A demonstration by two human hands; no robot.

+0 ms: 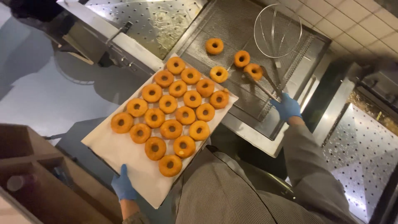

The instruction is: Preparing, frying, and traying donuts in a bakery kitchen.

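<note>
Head view: golden ring donuts (171, 129) fill paper-lined tray (124, 153).

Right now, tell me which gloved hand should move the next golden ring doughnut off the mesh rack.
Probably the right hand: its metal tongs already touch a doughnut on the rack. The left hand holds the paper-lined tray.

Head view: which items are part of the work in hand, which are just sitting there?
In use: left hand holding paper-lined tray of doughnuts; right hand with tongs on a doughnut on the draining rack.
Idle: wire skimmer; wooden shelf.
</note>
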